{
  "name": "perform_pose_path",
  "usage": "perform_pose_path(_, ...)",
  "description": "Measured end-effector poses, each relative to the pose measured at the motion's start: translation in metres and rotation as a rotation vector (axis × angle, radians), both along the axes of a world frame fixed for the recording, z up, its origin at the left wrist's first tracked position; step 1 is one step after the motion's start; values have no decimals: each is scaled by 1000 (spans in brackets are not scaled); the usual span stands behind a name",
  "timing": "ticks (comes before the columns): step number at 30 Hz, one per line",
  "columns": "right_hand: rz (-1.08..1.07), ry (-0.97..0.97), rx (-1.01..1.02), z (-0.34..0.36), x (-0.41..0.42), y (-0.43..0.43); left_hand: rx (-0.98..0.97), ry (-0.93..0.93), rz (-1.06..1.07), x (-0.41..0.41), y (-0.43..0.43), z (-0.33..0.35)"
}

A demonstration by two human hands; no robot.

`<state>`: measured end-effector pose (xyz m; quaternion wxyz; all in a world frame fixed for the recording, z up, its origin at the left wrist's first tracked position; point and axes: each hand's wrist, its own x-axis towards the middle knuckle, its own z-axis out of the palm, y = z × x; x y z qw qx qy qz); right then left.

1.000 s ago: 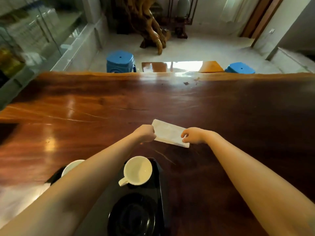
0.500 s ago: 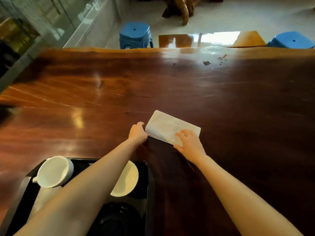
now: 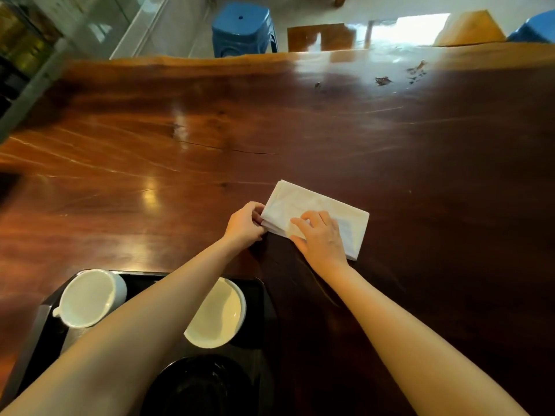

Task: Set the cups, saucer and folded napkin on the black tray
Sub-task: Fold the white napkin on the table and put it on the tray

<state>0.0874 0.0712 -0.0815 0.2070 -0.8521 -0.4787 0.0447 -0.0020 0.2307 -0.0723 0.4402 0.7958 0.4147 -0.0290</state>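
Napkin (image 3: pixel 315 216), white and folded, lies on the wooden bench (image 3: pixel 420 175) beyond the black tray (image 3: pixel 261 291). Left hand (image 3: pixel 244 225) pinches its left edge; right hand (image 3: pixel 322 240) presses flat on top. 2 white cups (image 3: pixel 90 298) and probably a dark saucer (image 3: pixel 198 385) sit on the tray.

Wooden table (image 3: pixel 300 130), blue stools (image 3: pixel 244 28) beyond

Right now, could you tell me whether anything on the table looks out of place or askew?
Only the folded white napkin: it lies askew on the dark wooden table, off the black tray, under both hands. The two white cups sit on the tray; nothing looks spilled.
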Motion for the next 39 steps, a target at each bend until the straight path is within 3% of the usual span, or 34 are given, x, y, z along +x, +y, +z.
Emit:
perform_pose_path(9,-6,-64,0,0,-4,29,4,-48,34,-6,5,-5)
perform_pose_path(15,-120,55,54,-1,-3,41,-30,-45,56,-5,8,-8)
perform_pose_path(26,92,-193,-61,8,-13,54,-67,-83,51,-7,8,-7)
perform_pose_path(39,126,-58,51,-1,-11,38,-99,-69,56,-6,8,-4)
